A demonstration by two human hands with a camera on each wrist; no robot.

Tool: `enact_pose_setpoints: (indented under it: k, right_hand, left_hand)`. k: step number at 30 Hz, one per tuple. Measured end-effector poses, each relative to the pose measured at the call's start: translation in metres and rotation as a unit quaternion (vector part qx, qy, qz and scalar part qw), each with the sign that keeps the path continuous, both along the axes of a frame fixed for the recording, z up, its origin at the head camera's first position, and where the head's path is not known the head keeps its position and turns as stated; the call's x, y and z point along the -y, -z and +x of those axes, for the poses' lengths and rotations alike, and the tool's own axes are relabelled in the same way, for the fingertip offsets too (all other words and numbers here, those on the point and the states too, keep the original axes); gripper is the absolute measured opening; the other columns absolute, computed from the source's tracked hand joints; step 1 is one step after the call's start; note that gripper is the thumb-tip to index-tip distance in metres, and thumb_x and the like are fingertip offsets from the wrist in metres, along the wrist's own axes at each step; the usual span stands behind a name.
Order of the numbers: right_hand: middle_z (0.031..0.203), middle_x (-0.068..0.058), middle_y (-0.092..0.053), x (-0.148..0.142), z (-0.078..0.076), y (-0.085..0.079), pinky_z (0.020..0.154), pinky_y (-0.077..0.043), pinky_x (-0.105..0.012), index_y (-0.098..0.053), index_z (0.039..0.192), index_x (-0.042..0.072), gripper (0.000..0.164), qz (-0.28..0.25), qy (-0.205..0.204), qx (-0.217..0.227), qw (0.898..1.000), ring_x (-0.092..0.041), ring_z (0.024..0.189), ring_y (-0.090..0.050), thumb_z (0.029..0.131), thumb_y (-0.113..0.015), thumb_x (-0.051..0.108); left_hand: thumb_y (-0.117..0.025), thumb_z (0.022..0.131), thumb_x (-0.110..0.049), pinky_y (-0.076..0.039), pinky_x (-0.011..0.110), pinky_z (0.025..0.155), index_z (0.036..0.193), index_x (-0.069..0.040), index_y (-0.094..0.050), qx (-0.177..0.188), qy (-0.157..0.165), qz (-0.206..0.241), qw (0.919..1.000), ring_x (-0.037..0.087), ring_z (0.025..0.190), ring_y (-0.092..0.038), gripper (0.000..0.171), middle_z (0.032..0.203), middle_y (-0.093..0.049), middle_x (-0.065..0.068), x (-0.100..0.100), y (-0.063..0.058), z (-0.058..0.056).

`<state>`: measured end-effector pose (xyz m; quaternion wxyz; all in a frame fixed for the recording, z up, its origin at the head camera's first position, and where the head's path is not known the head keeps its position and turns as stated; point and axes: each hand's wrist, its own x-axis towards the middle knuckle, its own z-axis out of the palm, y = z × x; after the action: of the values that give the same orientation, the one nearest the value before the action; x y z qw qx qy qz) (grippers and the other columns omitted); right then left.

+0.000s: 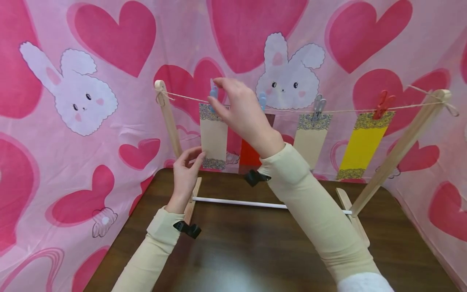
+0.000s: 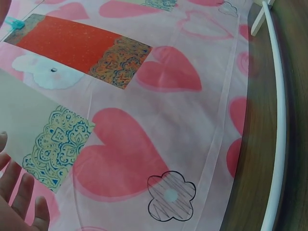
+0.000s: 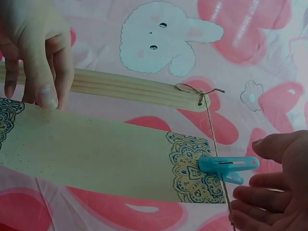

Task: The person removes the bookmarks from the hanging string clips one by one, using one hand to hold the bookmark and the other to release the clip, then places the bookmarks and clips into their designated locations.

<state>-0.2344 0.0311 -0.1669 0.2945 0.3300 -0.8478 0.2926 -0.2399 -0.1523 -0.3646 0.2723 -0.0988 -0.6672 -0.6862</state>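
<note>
A beige paper card (image 1: 213,138) with patterned ends hangs from a string by a light-blue clothespin (image 3: 229,164). My left hand (image 1: 186,172) holds the card's left edge low down, the thumb at the edge in the right wrist view. Up at the string, my right hand (image 1: 245,115) surrounds the clothespin's handle end. In the right wrist view, a gap shows between the clothespin and the right thumb and fingers. A red card (image 2: 72,45) hangs beside the beige one, partly hidden by the right arm in the head view.
Farther right on the string (image 1: 343,111) hang another beige card (image 1: 310,140) under a grey clothespin (image 1: 319,106) and a yellow card (image 1: 365,148) under a red clothespin (image 1: 383,105). Wooden posts (image 1: 401,150) and a white rod (image 1: 240,202) form the rack on the dark table (image 1: 233,243).
</note>
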Motion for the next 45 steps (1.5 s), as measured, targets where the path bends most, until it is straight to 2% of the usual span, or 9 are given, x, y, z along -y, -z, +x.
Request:
enact_pose_setpoints:
  k: [2,8,13,21,28,32,36,45]
  right_hand:
    - [0.137,-0.012,-0.066,0.0014,-0.0004,-0.0013,0.107,-0.049,-0.030,-0.058,0.144,0.001,0.049,0.004,0.014,0.023,1.000,-0.026,0.127,-0.060,0.101,-0.069,0.022]
    - [0.134,-0.009,-0.069,0.0036,-0.0017,-0.0026,0.089,-0.057,-0.031,-0.057,0.146,0.005,0.050,-0.002,0.032,0.071,0.997,-0.026,0.112,-0.064,0.102,-0.068,0.025]
    - [0.130,-0.008,-0.071,0.0041,-0.0036,-0.0014,0.090,-0.056,-0.030,-0.059,0.146,0.006,0.049,-0.009,0.032,0.081,0.996,-0.026,0.117,-0.064,0.102,-0.068,0.026]
    - [0.118,-0.007,-0.075,0.0047,-0.0054,0.0008,0.080,-0.057,-0.025,-0.062,0.143,0.006,0.046,-0.031,0.028,0.079,0.996,-0.018,0.095,-0.068,0.103,-0.068,0.028]
    - [0.115,-0.006,-0.074,0.0048,-0.0062,-0.0010,0.085,-0.057,-0.025,-0.064,0.135,0.007,0.039,-0.047,0.019,0.098,0.994,-0.018,0.103,-0.067,0.101,-0.070,0.026]
    - [0.111,-0.006,-0.073,0.0044,-0.0066,-0.0008,0.083,-0.056,-0.025,-0.064,0.126,0.006,0.033,-0.049,0.006,0.089,0.995,-0.017,0.098,-0.067,0.100,-0.072,0.024]
    - [0.108,-0.006,-0.072,0.0042,-0.0087,0.0020,0.081,-0.056,-0.026,-0.063,0.120,0.004,0.029,-0.053,-0.015,0.061,0.997,-0.016,0.095,-0.067,0.100,-0.072,0.022]
    - [0.106,-0.006,-0.073,0.0035,-0.0086,0.0031,0.085,-0.053,-0.026,-0.064,0.113,0.004,0.022,-0.060,-0.026,0.022,0.998,-0.016,0.095,-0.066,0.099,-0.072,0.019]
  left_hand:
    - [-0.075,0.095,-0.005,-0.055,0.019,0.080,0.119,0.006,-0.072,0.006,0.002,0.004,1.0000,0.006,0.091,-0.068,0.026,0.099,-0.072,-0.010,-0.0003,0.0000,-0.0011]
    - [-0.074,0.096,-0.005,-0.055,0.019,0.079,0.117,0.009,-0.071,0.020,0.002,0.016,0.9997,0.005,0.088,-0.067,0.025,0.095,-0.072,-0.012,-0.0018,-0.0007,-0.0030]
    - [-0.074,0.096,-0.005,-0.052,0.018,0.079,0.112,0.010,-0.072,0.018,0.001,0.016,0.9997,0.005,0.087,-0.065,0.023,0.090,-0.072,-0.013,-0.0030,0.0000,-0.0031]
    - [-0.075,0.096,-0.005,-0.051,0.018,0.074,0.109,0.012,-0.072,0.019,0.009,0.015,0.9997,0.004,0.081,-0.065,0.021,0.086,-0.072,-0.015,-0.0030,0.0014,-0.0021]
    - [-0.076,0.094,-0.003,-0.049,0.018,0.071,0.107,0.013,-0.073,0.015,0.012,0.030,0.9994,0.003,0.077,-0.063,0.021,0.082,-0.073,-0.015,-0.0010,0.0038,-0.0039]
    - [-0.075,0.094,0.000,-0.052,0.019,0.074,0.108,0.016,-0.071,0.010,0.021,0.050,0.9985,0.004,0.079,-0.065,0.022,0.082,-0.074,-0.012,0.0001,0.0043,-0.0038]
    - [-0.076,0.093,0.001,-0.053,0.020,0.075,0.108,0.017,-0.070,0.007,0.025,0.061,0.9978,0.005,0.081,-0.066,0.023,0.083,-0.075,-0.012,0.0008,0.0039,-0.0024]
    - [-0.076,0.093,0.000,-0.053,0.020,0.075,0.108,0.016,-0.071,0.004,0.024,0.061,0.9979,0.005,0.082,-0.066,0.023,0.084,-0.076,-0.012,0.0019,0.0047,-0.0016]
